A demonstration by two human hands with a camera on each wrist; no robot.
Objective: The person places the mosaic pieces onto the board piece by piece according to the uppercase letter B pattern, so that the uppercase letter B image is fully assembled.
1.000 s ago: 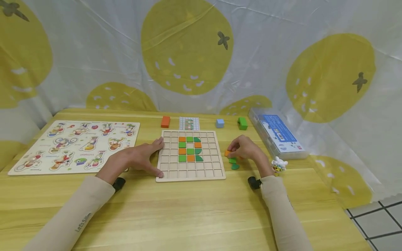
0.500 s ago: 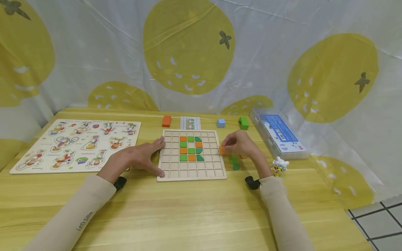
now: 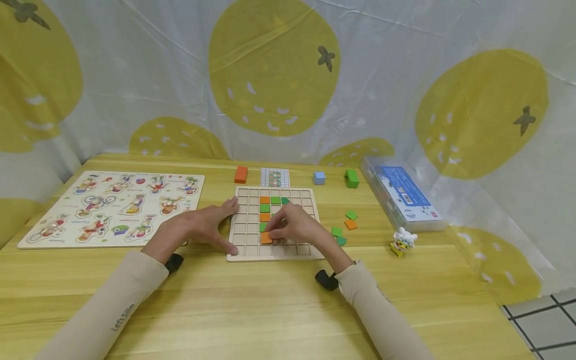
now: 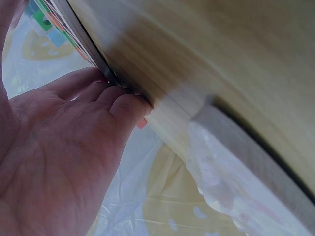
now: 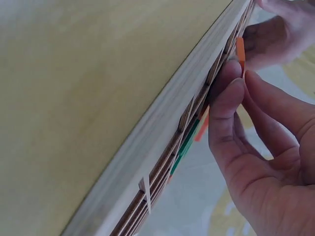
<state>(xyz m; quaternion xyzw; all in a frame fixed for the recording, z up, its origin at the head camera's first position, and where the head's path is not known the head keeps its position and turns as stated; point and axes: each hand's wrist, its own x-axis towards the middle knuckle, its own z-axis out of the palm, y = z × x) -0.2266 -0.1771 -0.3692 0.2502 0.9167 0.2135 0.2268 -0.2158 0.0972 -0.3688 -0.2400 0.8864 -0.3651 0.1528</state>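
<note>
A wooden grid board [image 3: 245, 212] lies in the middle of the table, with orange and green tiles in its centre cells. My left hand [image 3: 225, 226] rests flat against its left edge, with straight fingers [image 4: 98, 93] touching the board's side. My right hand [image 3: 270, 235] hovers over the board's lower rows. It pinches an orange square tile [image 3: 266, 238] at a cell in the lower left part of the pattern. In the right wrist view, the orange tile [image 5: 240, 51] sits between the fingertips just above the grid [image 5: 162, 132]. Part of the pattern is hidden by the right hand.
Loose green tiles [image 3: 336, 231] and an orange one [image 3: 350, 224] lie right of the board. Behind it are an orange block [image 3: 241, 174], a pattern card [image 3: 275, 177], a blue block [image 3: 319, 177] and a green block [image 3: 351, 178]. An animal puzzle [image 3: 112, 207] lies at the left. A clear box [image 3: 400, 197] and a toy figure [image 3: 402, 240] are at the right.
My right hand picked an orange tile from the loose pile on the right and carried it left, over the board's lower rows. The left hand stayed at the board's edge.
</note>
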